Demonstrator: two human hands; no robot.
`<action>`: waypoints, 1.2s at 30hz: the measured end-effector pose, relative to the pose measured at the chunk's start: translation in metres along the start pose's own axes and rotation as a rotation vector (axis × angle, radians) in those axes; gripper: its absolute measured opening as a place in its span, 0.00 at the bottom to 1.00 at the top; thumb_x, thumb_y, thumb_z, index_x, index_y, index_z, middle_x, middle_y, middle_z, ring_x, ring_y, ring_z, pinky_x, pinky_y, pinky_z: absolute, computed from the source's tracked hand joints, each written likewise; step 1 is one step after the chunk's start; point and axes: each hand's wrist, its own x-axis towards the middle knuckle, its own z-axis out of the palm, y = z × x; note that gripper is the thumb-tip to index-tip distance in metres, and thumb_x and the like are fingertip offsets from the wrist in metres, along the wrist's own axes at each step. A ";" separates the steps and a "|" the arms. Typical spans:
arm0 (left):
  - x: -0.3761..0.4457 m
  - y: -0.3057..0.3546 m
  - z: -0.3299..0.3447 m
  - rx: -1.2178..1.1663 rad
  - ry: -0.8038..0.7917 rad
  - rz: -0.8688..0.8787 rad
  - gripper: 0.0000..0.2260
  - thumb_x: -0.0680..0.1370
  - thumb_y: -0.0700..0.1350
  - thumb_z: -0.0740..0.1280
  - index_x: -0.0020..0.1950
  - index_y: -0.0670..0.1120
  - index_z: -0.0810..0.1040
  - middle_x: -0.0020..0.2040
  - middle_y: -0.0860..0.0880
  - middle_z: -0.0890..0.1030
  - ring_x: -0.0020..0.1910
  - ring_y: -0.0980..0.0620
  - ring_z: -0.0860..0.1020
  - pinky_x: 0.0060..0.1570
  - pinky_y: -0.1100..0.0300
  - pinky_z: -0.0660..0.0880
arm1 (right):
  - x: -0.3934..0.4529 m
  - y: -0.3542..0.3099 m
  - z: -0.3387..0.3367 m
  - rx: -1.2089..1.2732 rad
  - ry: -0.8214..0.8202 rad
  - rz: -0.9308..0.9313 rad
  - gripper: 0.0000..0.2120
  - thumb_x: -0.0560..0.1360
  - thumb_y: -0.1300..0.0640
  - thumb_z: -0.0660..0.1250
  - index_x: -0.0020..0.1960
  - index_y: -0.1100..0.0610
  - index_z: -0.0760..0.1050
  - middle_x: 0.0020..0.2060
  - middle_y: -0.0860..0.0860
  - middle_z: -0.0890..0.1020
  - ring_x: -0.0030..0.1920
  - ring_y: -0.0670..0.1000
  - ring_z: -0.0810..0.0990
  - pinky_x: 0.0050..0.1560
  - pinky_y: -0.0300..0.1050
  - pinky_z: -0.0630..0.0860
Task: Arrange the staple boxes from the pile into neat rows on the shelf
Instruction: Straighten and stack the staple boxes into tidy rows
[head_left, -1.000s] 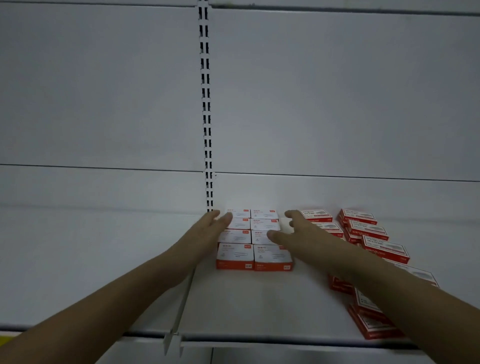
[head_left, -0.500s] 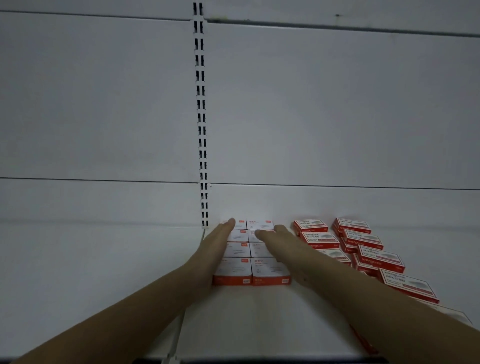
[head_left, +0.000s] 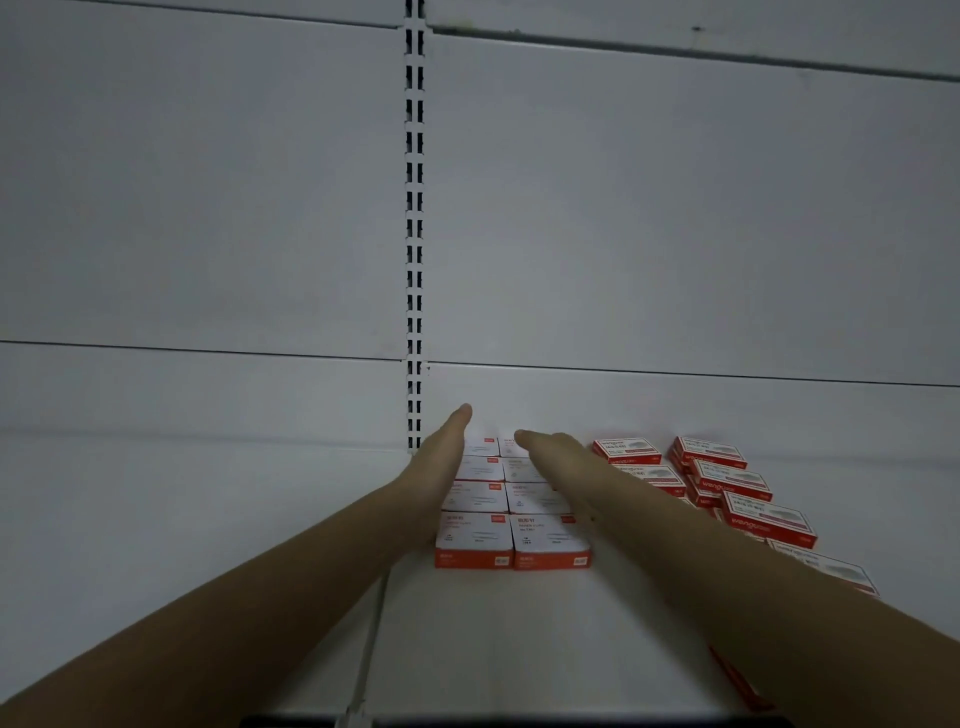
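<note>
My left hand (head_left: 439, 470) lies flat, fingers straight, against the left side of the squared block of staple boxes (head_left: 511, 514) near the back edge of the shelf (head_left: 493, 639); my right hand (head_left: 558, 460), fingers also straight, rests along its right side. Two columns look tidy. The loose pile (head_left: 727, 486) toward the shelf's right edge remains unsorted, so most work is left.
</note>
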 end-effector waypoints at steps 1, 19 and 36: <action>0.001 -0.001 -0.001 -0.008 -0.002 -0.002 0.24 0.79 0.63 0.56 0.54 0.47 0.80 0.50 0.43 0.84 0.52 0.41 0.82 0.62 0.44 0.74 | 0.001 0.000 0.000 0.008 0.000 -0.001 0.14 0.77 0.44 0.57 0.45 0.55 0.69 0.38 0.49 0.76 0.41 0.51 0.76 0.48 0.46 0.73; 0.004 0.028 0.009 0.465 0.058 0.517 0.15 0.78 0.51 0.64 0.65 0.55 0.71 0.66 0.53 0.70 0.48 0.61 0.74 0.42 0.62 0.70 | -0.026 0.014 -0.130 -0.262 -0.126 -0.470 0.14 0.79 0.50 0.61 0.64 0.48 0.73 0.59 0.45 0.78 0.55 0.46 0.79 0.54 0.43 0.76; 0.055 0.018 0.156 0.787 0.279 0.221 0.05 0.73 0.39 0.72 0.47 0.41 0.80 0.47 0.44 0.82 0.46 0.47 0.82 0.50 0.51 0.81 | 0.074 0.096 -0.243 -0.373 -0.130 -0.228 0.08 0.74 0.58 0.69 0.49 0.62 0.76 0.42 0.58 0.84 0.40 0.56 0.85 0.45 0.52 0.83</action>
